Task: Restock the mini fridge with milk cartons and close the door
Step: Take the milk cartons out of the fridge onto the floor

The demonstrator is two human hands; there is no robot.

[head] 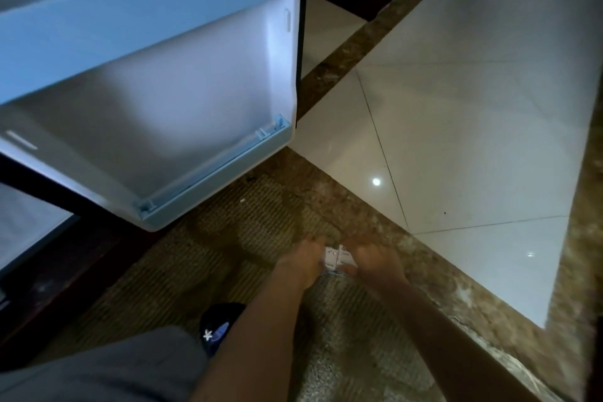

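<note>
The mini fridge door point(156, 101) hangs open at the upper left, its white inner side and pale blue bottom shelf rail facing me. Low on the brown mat, small white milk cartons point(337, 257) sit between my two hands. My left hand point(301, 263) grips them from the left and my right hand point(375, 259) from the right. Fingers cover most of the cartons, so their number is unclear. The fridge interior shows only as a pale sliver at the far left edge.
A brown woven mat point(254, 228) lies under my hands. Glossy white floor tiles point(473, 124) with a brown marble border spread to the right. My grey shorts and a dark shoe with a star point(218, 326) are at the bottom left. Dark wooden furniture stands at the top.
</note>
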